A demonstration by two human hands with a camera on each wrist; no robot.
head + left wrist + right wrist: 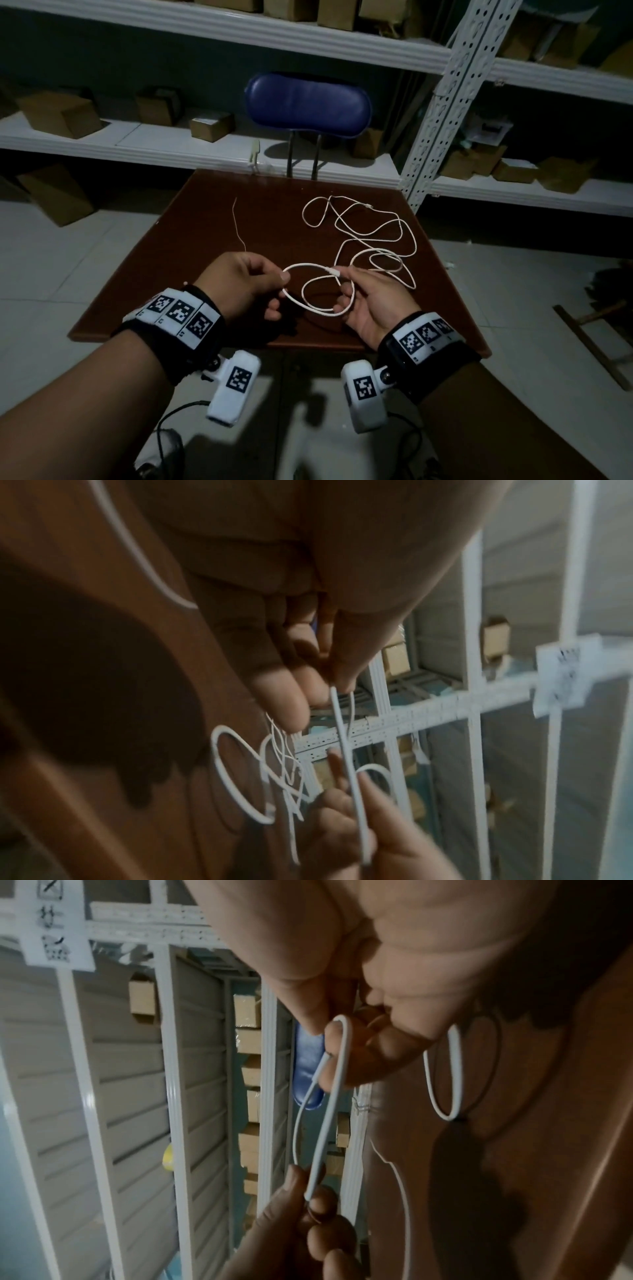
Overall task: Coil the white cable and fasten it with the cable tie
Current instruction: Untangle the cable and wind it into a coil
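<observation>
A long white cable (376, 219) lies in loose tangled loops on the right half of the brown table (164, 274). One end is lifted into a single loop (308, 306) between my hands. My left hand (282, 277) pinches the loop's left side between thumb and fingers (329, 688). My right hand (344, 275) pinches the connector end (320, 1069), and the loop passes over its fingers (330, 1031). The cable tie (235, 222), a thin pale strip, lies by itself on the table, beyond my left hand.
A blue-backed chair (308, 102) stands behind the table. White metal shelving (137, 144) with cardboard boxes (58, 113) runs along the wall, and a perforated upright post (445, 102) stands near the table's far right corner. Wooden slats (589, 346) lie on the tiled floor at right.
</observation>
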